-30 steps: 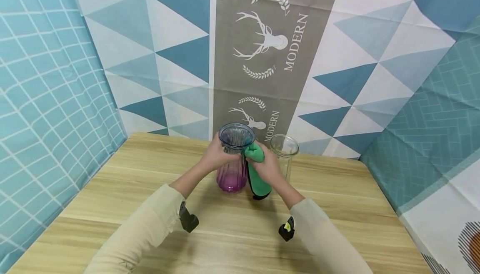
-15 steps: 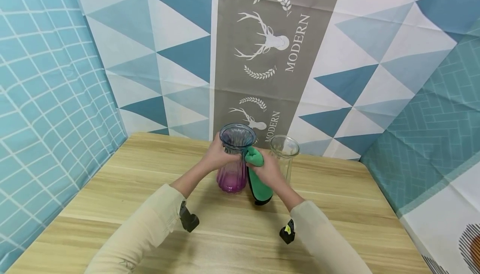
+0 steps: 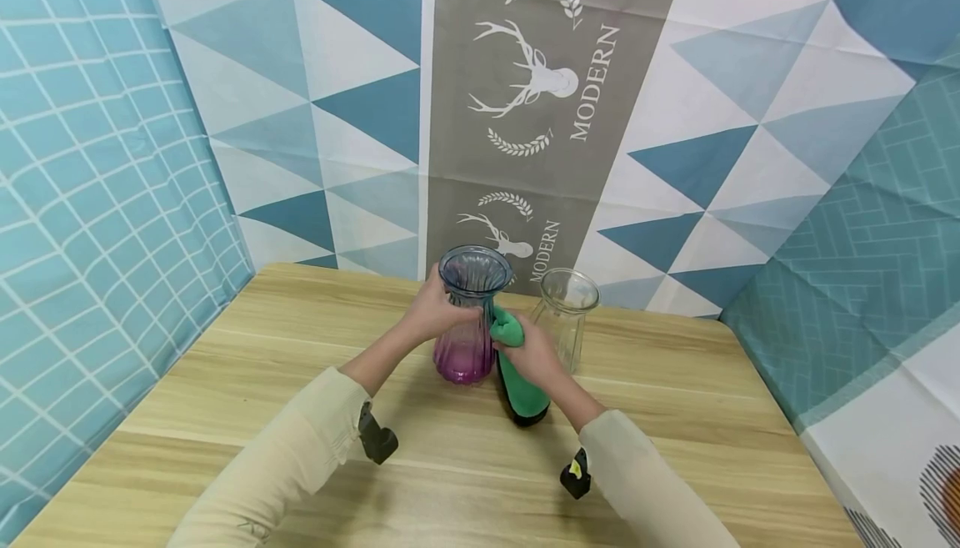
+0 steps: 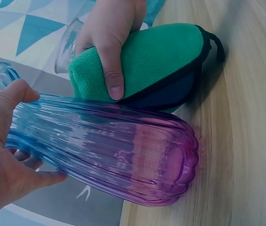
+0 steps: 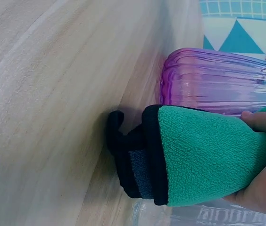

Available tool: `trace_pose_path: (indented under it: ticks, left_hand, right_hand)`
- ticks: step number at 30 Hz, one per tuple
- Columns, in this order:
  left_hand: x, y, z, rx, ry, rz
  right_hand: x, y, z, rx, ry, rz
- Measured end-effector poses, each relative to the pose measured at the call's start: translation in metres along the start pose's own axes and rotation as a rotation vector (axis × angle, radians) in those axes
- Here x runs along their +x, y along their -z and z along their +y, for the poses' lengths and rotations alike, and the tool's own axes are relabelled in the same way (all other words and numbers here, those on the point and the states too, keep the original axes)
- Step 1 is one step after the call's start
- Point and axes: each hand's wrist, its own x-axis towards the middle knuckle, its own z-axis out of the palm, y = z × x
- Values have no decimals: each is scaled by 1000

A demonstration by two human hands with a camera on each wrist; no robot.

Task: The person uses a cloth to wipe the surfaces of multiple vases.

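Note:
A ribbed glass vase [image 3: 462, 360], blue at the flared rim and fading to purple at the base, stands on the wooden table. My left hand [image 3: 435, 311] grips it around the neck, thumb and fingers on opposite sides in the left wrist view. My right hand [image 3: 536, 353] holds a folded green cleaning cloth [image 5: 203, 155] with black edging, a dark inner layer and a black loop. The cloth lies along the vase's right side, its bunched top near the neck and its lower end close over the table. My right thumb [image 4: 115, 87] presses on the green face.
A clear glass vase [image 3: 573, 339] stands just right of and behind my right hand, partly hidden by it. The wooden table [image 3: 450, 481] ends at a patterned back wall covering [image 3: 360, 189]. Blue tiled covering [image 3: 90, 156] borders the left side.
My right hand has slid the cloth a little down the vase's side and toward me, so its lower end sits nearer. My left hand and the coloured vase stay in place.

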Motion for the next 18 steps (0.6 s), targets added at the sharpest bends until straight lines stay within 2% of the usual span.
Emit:
trace_pose_path:
  ticks: [7,13,18]
  left_hand:
    - [0,-3,-2,-66,-33,26]
    - [1,-3,-2,-69,-62,20]
    - [1,0,0,-33,-40,6]
  right_hand:
    - [1,5,-4,11,-41,-3]
    - [6,14,-14,63,14,77]
    - [10,21,-21,90,31,117]
